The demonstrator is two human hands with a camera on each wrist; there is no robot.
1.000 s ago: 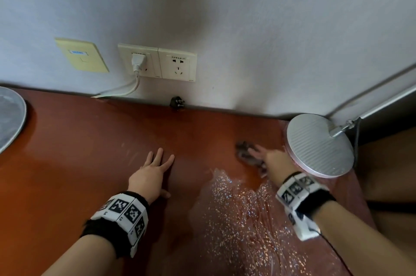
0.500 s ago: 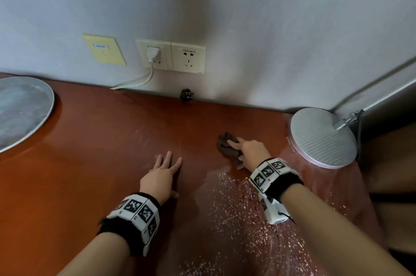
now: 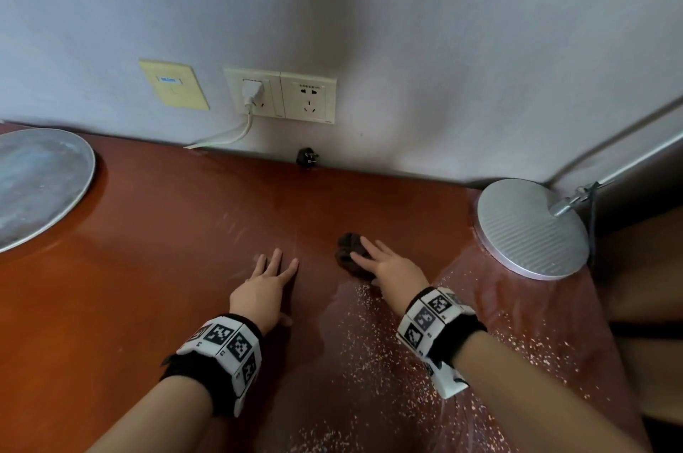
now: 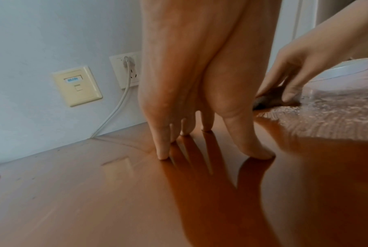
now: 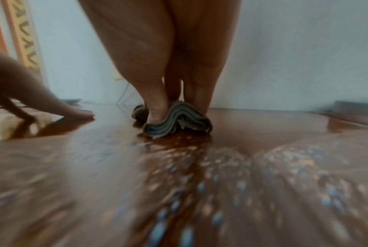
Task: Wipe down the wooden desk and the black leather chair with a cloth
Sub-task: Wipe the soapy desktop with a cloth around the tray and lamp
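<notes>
The reddish-brown wooden desk (image 3: 148,249) fills the head view. A small dark bunched cloth (image 3: 347,249) lies on it right of centre. My right hand (image 3: 388,267) presses down on the cloth with fingers stretched over it. In the right wrist view the fingers (image 5: 155,110) sit on top of the folded cloth (image 5: 179,120). My left hand (image 3: 268,282) rests flat on the bare desk just left of the cloth, fingers straight, holding nothing; its fingertips (image 4: 163,153) touch the wood. The cloth (image 4: 269,100) shows to its right. No chair is in view.
A round silver lamp base (image 3: 532,227) stands at the desk's back right corner, a silver plate (image 3: 37,182) at the far left. Wall sockets (image 3: 281,95) with a white cable and a loose black plug (image 3: 306,158) sit along the back wall. Wet droplets (image 3: 388,360) cover the desk's right front.
My right hand has slid the cloth leftward, away from the lamp base and closer to my left hand. The left hand has stayed flat in place.
</notes>
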